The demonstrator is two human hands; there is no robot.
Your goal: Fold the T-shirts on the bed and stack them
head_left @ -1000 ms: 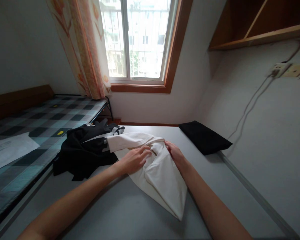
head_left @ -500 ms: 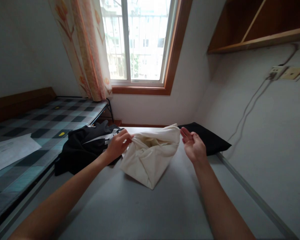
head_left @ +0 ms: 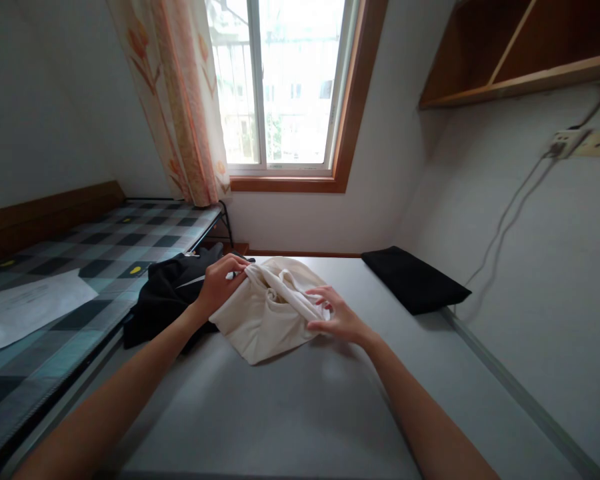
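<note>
A cream-white piece of cloth [head_left: 275,327], folded into a pouch-like bundle, lies on the grey-white table [head_left: 280,420]. Its upper side is loose and wrinkled, with a rolled fold running across. My left hand [head_left: 220,283] grips its upper left edge, fingers closed on the fabric. At the right end of the bundle is my right hand [head_left: 343,320], its thumb and fingers spread and curved around the rolled fold. They touch the cloth without closing on it. Just behind my left hand lies a rumpled black garment [head_left: 165,293] with a white stripe.
A flat, folded black cloth [head_left: 415,277] rests at the table's right edge by the wall. On the left stands a bed with a checked mattress [head_left: 145,233] and papers [head_left: 40,307] on it. Cables [head_left: 505,207] hang from a wall socket [head_left: 567,143].
The cream cloth has come down flatter onto the table, its pouch opening now folded over. My right hand has moved left and onto the cloth.
</note>
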